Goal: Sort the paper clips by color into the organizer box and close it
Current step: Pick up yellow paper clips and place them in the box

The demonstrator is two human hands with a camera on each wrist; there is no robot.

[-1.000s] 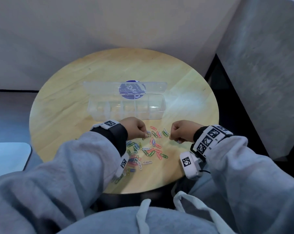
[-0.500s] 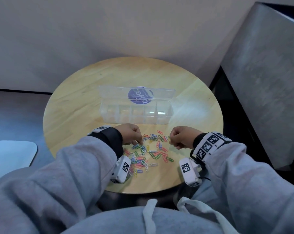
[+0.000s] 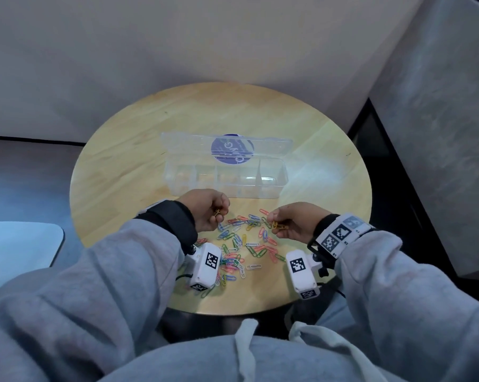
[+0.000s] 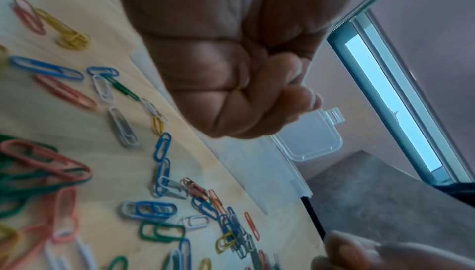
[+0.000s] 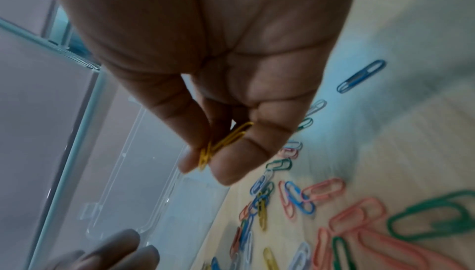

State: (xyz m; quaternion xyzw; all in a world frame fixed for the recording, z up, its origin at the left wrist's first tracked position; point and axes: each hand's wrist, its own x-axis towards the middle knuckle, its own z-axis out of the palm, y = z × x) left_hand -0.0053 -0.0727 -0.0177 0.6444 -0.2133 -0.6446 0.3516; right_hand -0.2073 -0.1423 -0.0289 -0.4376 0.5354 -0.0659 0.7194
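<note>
Left hand (image 3: 205,209) and right hand (image 3: 293,221) each pinch yellow paper clips (image 5: 223,144). Loose clips (image 3: 241,249) lie between both hands; the open organizer box (image 3: 224,175) sits beyond them.

Round purple sticker (image 3: 232,149) on the open lid of the clear plastic organizer box (image 3: 224,180): white lettering, seen reversed through the plastic, not legible. White wrist-camera housings (image 3: 207,266) and the white right wristband (image 3: 341,234) carry black-and-white square code markers (tiny characters beside the wristband's, too small to read).

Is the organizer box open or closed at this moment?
Open. The organizer box has its lid tilted back, and the compartments are exposed.
</note>
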